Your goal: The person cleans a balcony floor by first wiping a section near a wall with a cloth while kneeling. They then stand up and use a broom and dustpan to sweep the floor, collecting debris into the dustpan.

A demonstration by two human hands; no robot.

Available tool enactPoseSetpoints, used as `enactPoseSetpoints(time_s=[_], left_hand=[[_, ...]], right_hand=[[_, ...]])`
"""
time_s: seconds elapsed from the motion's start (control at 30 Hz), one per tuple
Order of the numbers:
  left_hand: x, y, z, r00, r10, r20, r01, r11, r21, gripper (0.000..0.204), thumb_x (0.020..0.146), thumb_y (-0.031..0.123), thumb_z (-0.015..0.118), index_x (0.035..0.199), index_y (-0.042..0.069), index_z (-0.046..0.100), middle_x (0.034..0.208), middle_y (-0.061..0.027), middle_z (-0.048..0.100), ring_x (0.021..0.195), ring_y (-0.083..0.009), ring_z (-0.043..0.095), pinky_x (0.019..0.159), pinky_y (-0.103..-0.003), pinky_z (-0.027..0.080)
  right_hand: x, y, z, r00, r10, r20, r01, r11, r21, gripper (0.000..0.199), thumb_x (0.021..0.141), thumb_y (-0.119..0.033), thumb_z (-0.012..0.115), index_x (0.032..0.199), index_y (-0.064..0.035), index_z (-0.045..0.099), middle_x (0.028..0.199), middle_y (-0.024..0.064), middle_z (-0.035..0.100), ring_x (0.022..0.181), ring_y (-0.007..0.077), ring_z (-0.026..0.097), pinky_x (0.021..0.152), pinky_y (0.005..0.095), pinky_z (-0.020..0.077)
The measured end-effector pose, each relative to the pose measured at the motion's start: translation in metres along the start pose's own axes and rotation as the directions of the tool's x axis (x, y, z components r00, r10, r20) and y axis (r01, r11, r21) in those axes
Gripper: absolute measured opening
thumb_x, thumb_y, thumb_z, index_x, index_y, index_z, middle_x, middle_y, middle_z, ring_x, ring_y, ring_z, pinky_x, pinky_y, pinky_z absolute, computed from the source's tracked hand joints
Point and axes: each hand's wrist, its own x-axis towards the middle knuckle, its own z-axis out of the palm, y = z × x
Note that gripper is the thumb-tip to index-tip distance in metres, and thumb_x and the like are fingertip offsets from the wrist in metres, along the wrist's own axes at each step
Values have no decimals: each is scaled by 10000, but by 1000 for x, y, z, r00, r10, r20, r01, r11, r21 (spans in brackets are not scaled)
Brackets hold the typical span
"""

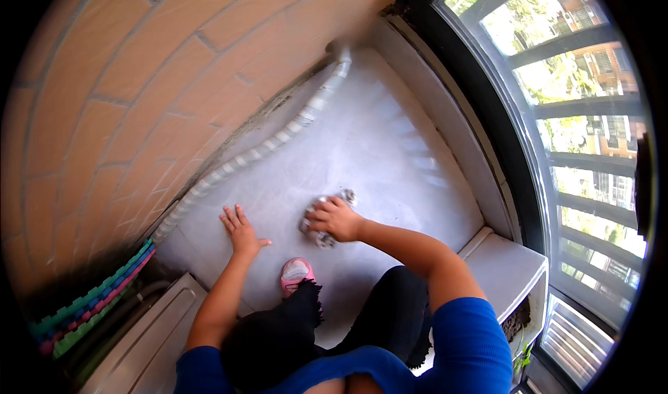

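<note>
My right hand [337,219] presses a crumpled grey-and-white cloth [324,239] onto the pale grey floor [376,150], its fingers closed over the top. Bits of the cloth stick out on both sides of the hand. Over to the left, my left hand [242,234] rests on the floor with its fingers spread and nothing in it. A pink shoe [297,272] on my foot shows between my two arms.
A white-wrapped hose [278,140] runs along the base of the orange brick wall [160,67]. Colourful foam mats [97,300] and a pale panel [149,338] stand at lower left. On the right are a barred window [577,108] and a light planter ledge [506,265].
</note>
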Motion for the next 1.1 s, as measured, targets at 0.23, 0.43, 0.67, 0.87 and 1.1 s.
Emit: enactPoseSetpoints(time_s=[0.23, 0.43, 0.67, 0.87, 1.1], left_hand=[[4, -2, 2, 1000, 21, -9, -21, 1000, 14, 1342, 388, 339, 866, 1360, -1, 6, 1398, -287, -48, 1288, -464, -30, 1066, -467, 84], [8, -5, 5, 1000, -7, 13, 6, 1000, 26, 1371, 380, 356, 864, 1358, 3, -30, 1397, -286, -63, 1284, -468, -42, 1066, -471, 86], [8, -6, 7, 999, 37, 9, -37, 999, 33, 1372, 383, 367, 862, 1359, 4, -31, 1398, -284, -65, 1283, -471, -37, 1067, -467, 95], [9, -7, 5, 1000, 21, -8, -21, 1000, 7, 1367, 380, 349, 866, 1364, 17, -24, 1397, -286, -64, 1282, -473, -33, 1063, -476, 94], [9, -12, 8, 997, 61, -38, -63, 997, -44, 1376, 360, 339, 868, 1370, 35, -15, 1400, -279, -69, 1285, -465, -48, 1062, -483, 90]], right_hand=[[-146, -27, -5, 980, 128, 155, -140, 988, 66, 477, 636, -115, 612, 1088, -257, 559, 1213, -9, 465, 1155, 226, 396, 943, 429, 281], [-127, 4, -37, 930, 367, 10, -355, 891, 284, 499, 637, -155, 626, 1118, -254, 542, 1166, 30, 500, 1083, 269, 449, 843, 447, 383], [-124, 69, -52, 641, 716, -276, -701, 693, 169, 565, 575, -176, 683, 1117, -216, 525, 1182, 38, 483, 1071, 293, 422, 826, 470, 382], [-153, -24, -2, 850, 518, 96, -526, 832, 175, 544, 586, -201, 663, 1112, -262, 543, 1180, 12, 481, 1085, 243, 433, 801, 451, 394], [-30, 111, -97, 695, 606, -386, -593, 788, 169, 488, 598, -145, 619, 1080, -184, 551, 1123, 38, 507, 1054, 267, 438, 839, 445, 372]])
